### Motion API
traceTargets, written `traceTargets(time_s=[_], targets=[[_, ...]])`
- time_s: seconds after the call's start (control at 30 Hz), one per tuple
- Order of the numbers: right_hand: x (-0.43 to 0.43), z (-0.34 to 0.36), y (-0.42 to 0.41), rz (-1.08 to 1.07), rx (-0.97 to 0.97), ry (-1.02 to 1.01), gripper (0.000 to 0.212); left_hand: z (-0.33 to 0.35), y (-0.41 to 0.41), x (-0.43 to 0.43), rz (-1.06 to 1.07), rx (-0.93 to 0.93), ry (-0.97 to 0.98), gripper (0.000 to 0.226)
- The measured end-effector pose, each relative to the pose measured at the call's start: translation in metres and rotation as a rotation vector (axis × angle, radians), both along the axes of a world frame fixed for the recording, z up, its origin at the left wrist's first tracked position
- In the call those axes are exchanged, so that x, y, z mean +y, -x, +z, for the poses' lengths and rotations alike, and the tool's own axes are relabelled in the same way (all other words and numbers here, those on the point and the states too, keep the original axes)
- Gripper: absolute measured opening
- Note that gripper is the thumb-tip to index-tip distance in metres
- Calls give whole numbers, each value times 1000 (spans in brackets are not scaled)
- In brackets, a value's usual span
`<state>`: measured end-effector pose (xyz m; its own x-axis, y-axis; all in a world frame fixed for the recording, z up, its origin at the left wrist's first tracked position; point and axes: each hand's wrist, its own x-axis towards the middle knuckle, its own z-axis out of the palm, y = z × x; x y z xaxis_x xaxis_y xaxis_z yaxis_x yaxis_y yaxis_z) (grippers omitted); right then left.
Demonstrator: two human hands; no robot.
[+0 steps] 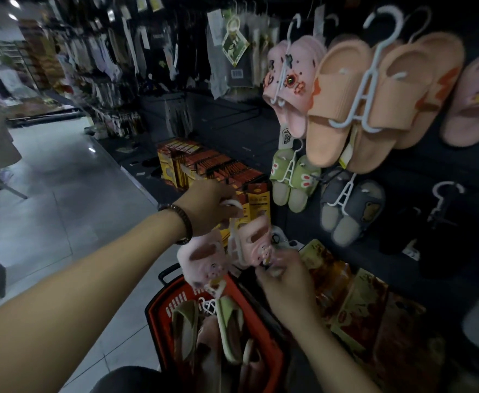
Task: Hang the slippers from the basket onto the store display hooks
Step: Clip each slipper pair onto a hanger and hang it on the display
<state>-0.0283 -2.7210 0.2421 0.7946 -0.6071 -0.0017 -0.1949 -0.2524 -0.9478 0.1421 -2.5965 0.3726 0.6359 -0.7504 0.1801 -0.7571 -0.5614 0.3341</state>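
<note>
A pair of pink slippers (204,258) hangs on a white plastic hanger above the red basket (158,316). My left hand (208,207) grips the hanger's hook at the top. My right hand (285,279) pinches the lower edge of the right pink slipper. The basket stands on the floor below and holds a green pair (227,321) and other slippers. On the dark display wall to the right hang an orange pair (374,103), a pink decorated pair (289,80), a green pair with rabbit faces (292,177) and a grey pair (348,211).
A black pair (442,222) hangs on a white hanger at lower right of the wall. Orange boxed goods (212,168) and yellow packets (357,302) lie on the low shelf. Socks hang along the far racks. Grey tiled floor (62,194) stretches to the left.
</note>
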Motion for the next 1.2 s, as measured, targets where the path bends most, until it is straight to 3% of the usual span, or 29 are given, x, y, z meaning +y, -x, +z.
traceTargets(time_s=[0.13, 0.33, 0.4, 0.5, 0.7, 0.83, 1.0, 1.1, 1.2], targets=[[-45, 45, 7, 45, -56, 322, 23, 5, 11, -22, -114, 54, 26, 13], [-76, 103, 25, 167, -43, 496, 20, 18, 43, -59, -266, 220, 107, 13], [-89, 113, 34, 136, -39, 538, 26, 26, 52, -74, -332, 358, 174, 17], [-111, 126, 52, 45, -23, 539, 45, 38, 67, -99, -389, 424, 271, 15], [-138, 147, 90, -98, -82, 463, 42, 59, 100, -141, -426, 435, 413, 7], [-155, 186, 113, -193, -151, 461, 33, 87, 121, -157, -441, 351, 514, 18], [-186, 250, 134, -360, -270, 554, 28, 113, 146, -175, -426, 132, 530, 59], [-205, 282, 139, -466, -282, 597, 32, 124, 161, -189, -481, -66, 495, 67], [-222, 305, 137, -498, -292, 604, 36, 133, 172, -206, -544, -94, 457, 68]])
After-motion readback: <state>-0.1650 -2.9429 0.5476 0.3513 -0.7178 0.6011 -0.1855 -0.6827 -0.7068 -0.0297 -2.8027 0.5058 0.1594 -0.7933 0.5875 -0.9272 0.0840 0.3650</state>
